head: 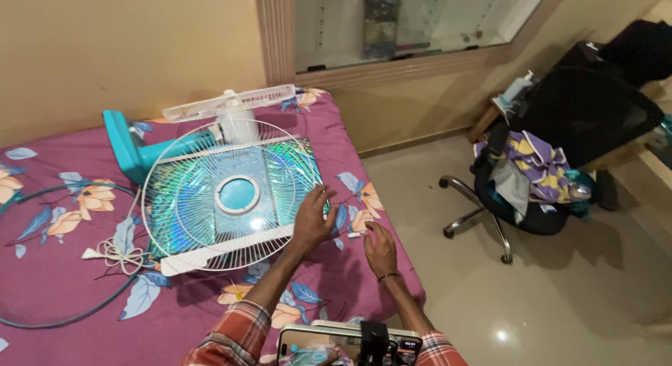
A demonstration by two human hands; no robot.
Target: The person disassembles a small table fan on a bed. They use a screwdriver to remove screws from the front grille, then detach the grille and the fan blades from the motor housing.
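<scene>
Red plaid sleeves, dark wristband (387,275)

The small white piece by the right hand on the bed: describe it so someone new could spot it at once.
Start at the bed's purple floral sheet and find the round white wire fan grille lying flat on it. Just past its right rim, between the left hand and right hand, lies the small white piece, a short pale bit, unlike the printed flowers around it.

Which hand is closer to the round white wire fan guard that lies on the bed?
Left. The left hand rests on the right rim of the round white wire fan guard; the right hand is on the purple floral bedsheet, apart from it.
</scene>
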